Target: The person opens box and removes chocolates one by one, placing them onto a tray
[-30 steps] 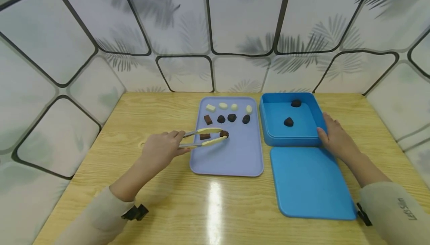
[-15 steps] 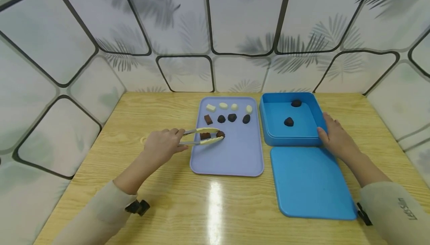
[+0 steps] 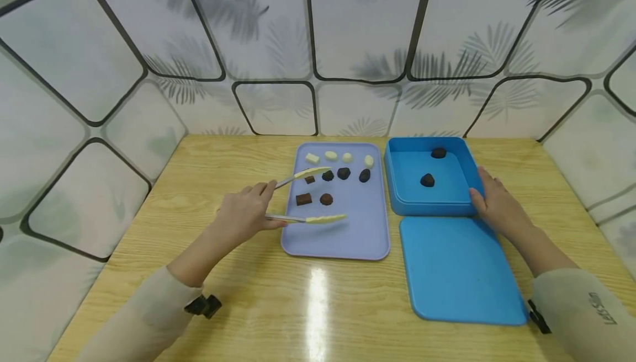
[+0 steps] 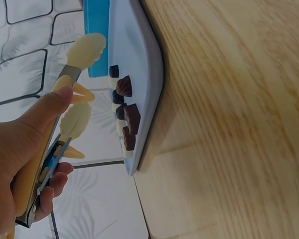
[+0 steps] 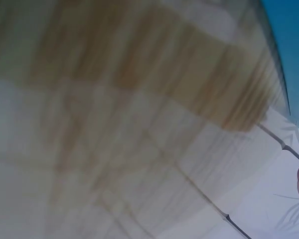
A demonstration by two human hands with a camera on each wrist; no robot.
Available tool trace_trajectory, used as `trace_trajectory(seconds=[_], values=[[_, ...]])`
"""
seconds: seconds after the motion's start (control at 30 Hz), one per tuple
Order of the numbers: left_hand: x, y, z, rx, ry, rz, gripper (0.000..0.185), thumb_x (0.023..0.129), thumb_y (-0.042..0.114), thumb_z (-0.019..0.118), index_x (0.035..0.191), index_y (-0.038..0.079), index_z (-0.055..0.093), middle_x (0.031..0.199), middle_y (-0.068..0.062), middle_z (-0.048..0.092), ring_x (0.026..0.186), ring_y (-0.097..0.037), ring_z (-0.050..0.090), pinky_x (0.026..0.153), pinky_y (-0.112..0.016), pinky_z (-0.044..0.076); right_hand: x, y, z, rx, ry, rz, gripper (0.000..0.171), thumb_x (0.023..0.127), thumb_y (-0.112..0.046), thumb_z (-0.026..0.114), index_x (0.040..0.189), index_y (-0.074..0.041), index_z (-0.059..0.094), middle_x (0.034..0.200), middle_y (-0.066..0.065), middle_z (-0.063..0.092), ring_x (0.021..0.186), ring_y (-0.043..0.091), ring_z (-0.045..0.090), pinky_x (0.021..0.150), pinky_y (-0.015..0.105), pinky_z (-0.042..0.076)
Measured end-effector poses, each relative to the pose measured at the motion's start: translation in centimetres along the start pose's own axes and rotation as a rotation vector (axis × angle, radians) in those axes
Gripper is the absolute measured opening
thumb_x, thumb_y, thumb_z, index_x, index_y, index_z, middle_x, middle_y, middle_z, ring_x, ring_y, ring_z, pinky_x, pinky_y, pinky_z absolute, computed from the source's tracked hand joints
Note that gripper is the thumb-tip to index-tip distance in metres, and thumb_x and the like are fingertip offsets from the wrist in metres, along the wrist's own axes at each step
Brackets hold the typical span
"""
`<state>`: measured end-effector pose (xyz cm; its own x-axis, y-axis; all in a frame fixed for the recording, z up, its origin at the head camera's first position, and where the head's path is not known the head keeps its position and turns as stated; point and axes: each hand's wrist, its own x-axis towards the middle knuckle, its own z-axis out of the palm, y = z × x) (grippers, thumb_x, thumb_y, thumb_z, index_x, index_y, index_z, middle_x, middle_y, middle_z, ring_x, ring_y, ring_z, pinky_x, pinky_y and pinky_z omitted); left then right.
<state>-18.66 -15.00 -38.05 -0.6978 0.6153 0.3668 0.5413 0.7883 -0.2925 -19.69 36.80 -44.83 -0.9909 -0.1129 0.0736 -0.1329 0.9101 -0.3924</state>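
Observation:
My left hand (image 3: 243,210) grips metal tongs (image 3: 325,219) with pale yellow tips, spread wide over the lilac tray (image 3: 338,243). Between the tips, in the head view, a round fluted chocolate (image 3: 326,199) lies on the tray beside a rectangular brown one (image 3: 303,199). The upper tip partly covers another brown piece (image 3: 309,180). In the left wrist view the thumb (image 4: 55,104) presses one arm of the tongs, fingers curled round the other. My right hand (image 3: 499,202) rests against the right side of the blue box (image 3: 422,207), its fingers fairly straight, thumb near the front corner.
Inside the box lie two dark chocolates (image 3: 427,180). Its flat blue lid (image 3: 462,273) lies in front of it on the wooden table (image 3: 248,307). Several white pieces (image 3: 330,155) and dark ones (image 3: 343,173) line the tray's far part. A patterned curtain (image 3: 358,25) stands behind.
The tongs first shifted left with the round chocolate between their tips. Now the tips have spread apart and the chocolate lies on the tray beside the rectangular piece. The right hand has stayed put.

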Motion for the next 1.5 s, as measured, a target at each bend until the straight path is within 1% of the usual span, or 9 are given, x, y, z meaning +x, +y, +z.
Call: trace_trajectory(seconds=[0.13, 0.3, 0.67, 0.8, 1.03, 1.17, 1.3, 1.4, 1.5], values=[[0.7, 0.2, -0.1, -0.074, -0.027, -0.019, 0.093, 0.059, 0.067, 0.076, 0.123, 0.002, 0.059, 0.1, -0.012, 0.068, 0.07, -0.024, 0.067, 0.037, -0.028, 0.04, 0.0, 0.0, 0.0, 0.001, 0.001, -0.008, 0.066, 0.103, -0.036, 0.026, 0.148, 0.006, 0.003, 0.144, 0.041, 0.018, 0.129, 0.062, 0.016, 0.099, 0.07, 0.02], [2.0, 0.7, -0.4, -0.155, -0.092, -0.055, 0.094, 0.061, 0.068, 0.073, 0.128, 0.004, 0.057, 0.106, -0.011, 0.068, 0.077, -0.024, 0.067, 0.038, -0.027, 0.037, 0.1, 0.1, -0.1, 0.003, 0.004, -0.013, 0.066, 0.103, -0.036, 0.026, 0.148, 0.006, 0.004, 0.143, 0.041, 0.019, 0.129, 0.062, 0.016, 0.098, 0.071, 0.02], [6.2, 2.0, -0.1, -0.256, -0.13, -0.041, 0.089, 0.064, 0.07, 0.07, 0.127, 0.008, 0.056, 0.104, -0.004, 0.067, 0.075, -0.019, 0.065, 0.042, -0.028, 0.042, 0.2, 0.2, 0.0, -0.003, 0.002, -0.01, 0.067, 0.103, -0.036, 0.027, 0.148, 0.007, 0.003, 0.143, 0.042, 0.019, 0.129, 0.062, 0.016, 0.097, 0.072, 0.021], [7.7, 2.6, -0.2, -0.259, -0.169, -0.033, 0.092, 0.066, 0.073, 0.066, 0.132, 0.01, 0.054, 0.105, -0.001, 0.067, 0.075, -0.015, 0.065, 0.042, -0.027, 0.042, 0.1, 0.2, 0.1, -0.007, 0.0, -0.012, 0.066, 0.103, -0.036, 0.027, 0.148, 0.007, 0.004, 0.143, 0.042, 0.019, 0.128, 0.063, 0.017, 0.097, 0.071, 0.022], [10.1, 3.1, -0.8, -0.228, -0.219, -0.026, 0.093, 0.068, 0.074, 0.064, 0.136, 0.011, 0.052, 0.12, -0.007, 0.064, 0.067, -0.015, 0.061, 0.042, -0.027, 0.039, -0.1, 0.1, 0.1, -0.018, 0.0, -0.014, 0.067, 0.103, -0.036, 0.027, 0.148, 0.008, 0.004, 0.143, 0.041, 0.019, 0.128, 0.063, 0.017, 0.096, 0.072, 0.022], [11.5, 3.6, -1.2, -0.241, -0.27, -0.011, 0.093, 0.07, 0.074, 0.062, 0.138, 0.012, 0.049, 0.126, -0.007, 0.061, 0.068, -0.015, 0.061, 0.042, -0.025, 0.037, 0.0, 0.2, 0.0, -0.023, 0.027, -0.047, 0.066, 0.103, -0.035, 0.027, 0.147, 0.01, 0.006, 0.145, 0.04, 0.017, 0.131, 0.06, 0.016, 0.103, 0.067, 0.018], [12.9, 4.5, -1.3, -0.27, -0.32, 0.01, 0.093, 0.071, 0.074, 0.06, 0.139, 0.012, 0.047, 0.127, -0.005, 0.06, 0.074, -0.014, 0.063, 0.046, -0.025, 0.041, 0.2, 0.5, 0.2, -0.041, 0.056, -0.108, 0.066, 0.103, -0.034, 0.027, 0.146, 0.012, 0.006, 0.147, 0.039, 0.014, 0.137, 0.052, 0.011, 0.113, 0.054, 0.006], [14.1, 5.3, -1.1, -0.303, -0.369, 0.01, 0.095, 0.071, 0.074, 0.06, 0.141, 0.012, 0.045, 0.129, -0.004, 0.059, 0.081, -0.013, 0.063, 0.048, -0.024, 0.042, 0.2, 0.7, 0.2, -0.07, 0.061, -0.148, 0.066, 0.104, -0.034, 0.026, 0.144, 0.015, 0.008, 0.147, 0.039, 0.013, 0.14, 0.047, 0.007, 0.115, 0.047, -0.002], [15.4, 6.1, -0.7, -0.309, -0.421, 0.009, 0.096, 0.072, 0.075, 0.059, 0.142, 0.012, 0.043, 0.128, -0.002, 0.059, 0.088, -0.013, 0.063, 0.05, -0.024, 0.042, 0.3, 0.6, 0.0, -0.097, 0.052, -0.167, 0.067, 0.104, -0.034, 0.025, 0.143, 0.018, 0.009, 0.147, 0.039, 0.011, 0.141, 0.045, 0.005, 0.115, 0.046, -0.004]])
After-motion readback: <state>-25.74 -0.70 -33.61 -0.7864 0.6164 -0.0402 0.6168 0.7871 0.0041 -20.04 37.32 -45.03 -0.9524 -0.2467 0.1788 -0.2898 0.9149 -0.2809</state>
